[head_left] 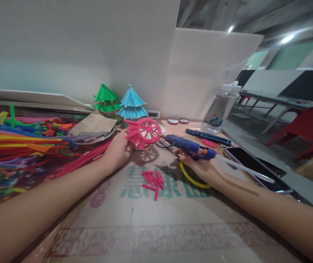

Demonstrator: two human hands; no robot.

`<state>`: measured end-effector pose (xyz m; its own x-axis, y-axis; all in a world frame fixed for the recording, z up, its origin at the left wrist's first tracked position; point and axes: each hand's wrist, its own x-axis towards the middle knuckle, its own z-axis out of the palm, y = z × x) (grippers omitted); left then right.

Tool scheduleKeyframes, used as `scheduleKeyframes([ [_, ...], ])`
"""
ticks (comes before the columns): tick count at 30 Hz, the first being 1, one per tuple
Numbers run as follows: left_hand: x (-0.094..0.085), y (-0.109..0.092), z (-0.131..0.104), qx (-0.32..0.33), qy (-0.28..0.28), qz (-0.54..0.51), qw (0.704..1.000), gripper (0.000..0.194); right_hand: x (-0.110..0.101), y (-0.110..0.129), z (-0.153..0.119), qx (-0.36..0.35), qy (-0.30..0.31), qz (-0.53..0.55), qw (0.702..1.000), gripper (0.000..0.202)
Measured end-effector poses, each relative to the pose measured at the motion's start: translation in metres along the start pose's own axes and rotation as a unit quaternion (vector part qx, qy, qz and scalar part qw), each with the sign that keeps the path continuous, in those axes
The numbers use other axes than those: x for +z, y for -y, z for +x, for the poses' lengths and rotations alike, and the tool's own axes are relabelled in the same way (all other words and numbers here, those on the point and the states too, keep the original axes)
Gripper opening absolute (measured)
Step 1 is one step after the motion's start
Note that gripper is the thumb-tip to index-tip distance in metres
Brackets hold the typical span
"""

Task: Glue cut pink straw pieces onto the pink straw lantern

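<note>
In my left hand (119,149) is a pink pipe-cleaner craft (143,133), a spoked wheel with a fringe of short strips, held up off the table with its wheel face toward the right. My right hand (194,162) grips a blue hot glue gun (190,145). A clear glue stick (245,168) sticks out of its back end. The nozzle points left and is at the wheel's right rim; whether it touches, I cannot tell. Below them lies a small pile of short cut pink pieces (153,179). Long pink pipe cleaners (82,162) lie beside my left wrist.
Bundles of coloured pipe cleaners (16,146) fill the left side. Green (106,98) and light blue (132,102) tiered cone crafts stand at the back. A clear water bottle (219,109), a utility knife (208,137) and a phone (257,170) lie toward the right. A yellow ring (190,178) is under my right hand.
</note>
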<state>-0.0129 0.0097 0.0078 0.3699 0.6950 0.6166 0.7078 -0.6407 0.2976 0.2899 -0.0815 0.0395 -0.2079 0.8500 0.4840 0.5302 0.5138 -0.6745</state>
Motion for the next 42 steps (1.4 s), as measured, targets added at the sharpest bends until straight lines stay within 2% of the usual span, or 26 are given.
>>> scheduleKeyframes([
  [2, -0.0023, -0.0037, -0.0004, 0.019, -0.004, -0.005, 1.0, 0.03, -0.0016, 0.0042, 0.0011, -0.005, 0.018, 0.0, 1.0, 0.036],
  [6, -0.0048, -0.0086, -0.0015, 0.056, 0.002, 0.0, 0.998, 0.034, -0.0004, 0.0074, 0.0005, -0.013, 0.006, 0.011, 1.0, 0.03],
  [11, -0.0018, -0.0051, -0.0008, 0.045, 0.0, -0.008, 0.999, 0.034, 0.0012, 0.0013, 0.0004, -0.013, -0.01, -0.007, 1.0, 0.027],
  [15, -0.0014, -0.0051, -0.0001, 0.033, 0.006, -0.007, 0.999, 0.039, -0.0006, 0.0033, 0.0001, -0.003, 0.016, -0.013, 1.0, 0.03],
  [22, -0.0042, -0.0078, 0.0006, 0.002, 0.021, 0.002, 1.0, 0.034, -0.0008, 0.0094, -0.0009, -0.001, 0.031, -0.008, 0.999, 0.033],
  [27, -0.004, -0.0082, 0.0009, 0.012, 0.013, -0.001, 1.0, 0.032, -0.0005, 0.0053, -0.0001, -0.005, 0.02, -0.059, 0.998, 0.041],
  [42, -0.0044, -0.0082, 0.0015, 0.02, 0.011, 0.004, 1.0, 0.034, 0.0012, 0.0033, 0.0006, -0.002, 0.026, -0.1, 0.995, 0.037],
])
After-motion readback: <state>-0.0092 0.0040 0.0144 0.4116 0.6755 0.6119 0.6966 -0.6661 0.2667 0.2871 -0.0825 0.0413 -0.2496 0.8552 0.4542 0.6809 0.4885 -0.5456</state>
